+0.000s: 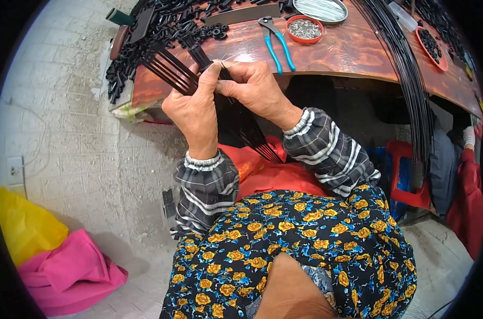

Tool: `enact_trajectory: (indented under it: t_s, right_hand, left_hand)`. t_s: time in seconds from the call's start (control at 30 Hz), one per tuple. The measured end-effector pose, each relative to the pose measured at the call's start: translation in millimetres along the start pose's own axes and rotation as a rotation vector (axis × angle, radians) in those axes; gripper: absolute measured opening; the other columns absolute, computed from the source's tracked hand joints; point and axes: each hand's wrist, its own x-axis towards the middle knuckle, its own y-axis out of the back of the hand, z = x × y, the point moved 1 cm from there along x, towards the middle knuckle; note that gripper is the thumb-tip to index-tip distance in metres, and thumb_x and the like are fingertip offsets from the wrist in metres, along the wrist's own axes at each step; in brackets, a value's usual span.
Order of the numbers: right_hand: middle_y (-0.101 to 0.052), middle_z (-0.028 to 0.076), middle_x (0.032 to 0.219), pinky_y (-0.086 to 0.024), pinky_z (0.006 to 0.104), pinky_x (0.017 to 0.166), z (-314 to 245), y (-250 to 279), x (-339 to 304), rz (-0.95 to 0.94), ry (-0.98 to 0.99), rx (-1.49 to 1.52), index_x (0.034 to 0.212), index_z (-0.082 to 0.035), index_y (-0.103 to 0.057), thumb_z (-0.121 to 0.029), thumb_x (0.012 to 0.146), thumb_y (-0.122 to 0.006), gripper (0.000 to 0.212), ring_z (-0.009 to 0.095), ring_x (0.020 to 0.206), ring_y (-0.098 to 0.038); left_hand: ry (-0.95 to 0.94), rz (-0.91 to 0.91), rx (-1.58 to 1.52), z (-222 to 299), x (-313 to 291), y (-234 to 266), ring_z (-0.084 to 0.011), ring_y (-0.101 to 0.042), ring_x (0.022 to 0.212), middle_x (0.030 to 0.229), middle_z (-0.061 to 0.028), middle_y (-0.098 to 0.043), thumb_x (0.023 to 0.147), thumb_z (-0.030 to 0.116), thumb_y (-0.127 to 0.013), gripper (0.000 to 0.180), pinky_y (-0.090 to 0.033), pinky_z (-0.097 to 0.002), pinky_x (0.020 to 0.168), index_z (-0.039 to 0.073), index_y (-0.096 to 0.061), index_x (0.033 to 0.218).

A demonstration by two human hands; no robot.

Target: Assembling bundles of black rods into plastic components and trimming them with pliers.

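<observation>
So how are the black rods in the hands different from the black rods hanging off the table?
The held rods are in the left hand and right hand; the hanging rods drape over the table edge, untouched. The held rods spread like comb teeth at one end; the hanging rods bunch closely. Both are black and thin.

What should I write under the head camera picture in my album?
Left hand and right hand hold thin black rods near blue-handled pliers.
</observation>
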Motion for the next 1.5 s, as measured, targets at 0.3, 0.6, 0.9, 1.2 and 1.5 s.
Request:
enact_trajectory:
  t_s: [0.3, 0.6, 0.9, 1.2, 1.5]
  right_hand:
    - [-0.055, -0.006, 0.064, -0.034, 0.0172, 0.049, -12, 3, -15, 0.121, -0.209, -0.161, 0.095, -0.001, -0.069, -0.02, 0.08, -0.078, 0.026, 0.0, 0.057, -0.045]
    - [-0.051, -0.007, 0.058, -0.028, 0.0178, 0.04, -8, 17, -9, 0.028, -0.313, 0.017, 0.06, -0.007, -0.063, -0.029, 0.077, -0.08, 0.032, 0.0, 0.047, -0.04]
    - [-0.052, -0.007, 0.056, -0.024, 0.019, 0.038, -17, 10, -13, 0.035, -0.326, 0.086, 0.066, -0.004, -0.068, -0.026, 0.075, -0.082, 0.027, 0.0, 0.044, -0.038]
    - [-0.047, -0.01, 0.058, -0.025, 0.0201, 0.042, -15, -18, -24, 0.09, -0.096, -0.23, 0.063, -0.008, -0.06, -0.028, 0.078, -0.079, 0.031, 0.0, 0.051, -0.036]
    - [-0.054, -0.006, 0.06, -0.037, 0.0164, 0.04, -28, -24, -31, 0.077, -0.215, -0.145, 0.073, -0.005, -0.067, -0.03, 0.079, -0.078, 0.027, 0.001, 0.048, -0.047]
  left_hand:
    - [0.202, -0.016, -0.304, 5, -4, 6, -0.0112, -0.062, 0.076, 0.089, -0.0038, -0.066, 0.08, -0.002, -0.071, 0.019, -0.049, -0.0241, 0.072, -0.004, -0.065, 0.098]
    - [0.372, -0.168, -0.545, -8, 3, 9, -0.0157, -0.063, 0.085, 0.093, -0.006, -0.066, 0.086, 0.002, -0.065, 0.017, -0.049, -0.0265, 0.08, -0.002, -0.062, 0.103]
    - [0.394, -0.253, -0.632, -8, -1, 16, -0.0167, -0.064, 0.087, 0.094, -0.0084, -0.067, 0.087, 0.004, -0.065, 0.019, -0.048, -0.0271, 0.084, -0.003, -0.063, 0.103]
    - [0.193, -0.14, -0.455, 8, -18, 25, -0.0121, -0.063, 0.078, 0.09, -0.006, -0.067, 0.085, 0.003, -0.069, 0.018, -0.049, -0.0238, 0.073, -0.005, -0.065, 0.101]
    - [0.251, -0.017, -0.522, 4, -18, 30, -0.0119, -0.062, 0.078, 0.089, -0.0044, -0.065, 0.082, 0.004, -0.072, 0.019, -0.048, -0.0235, 0.072, -0.005, -0.066, 0.098]
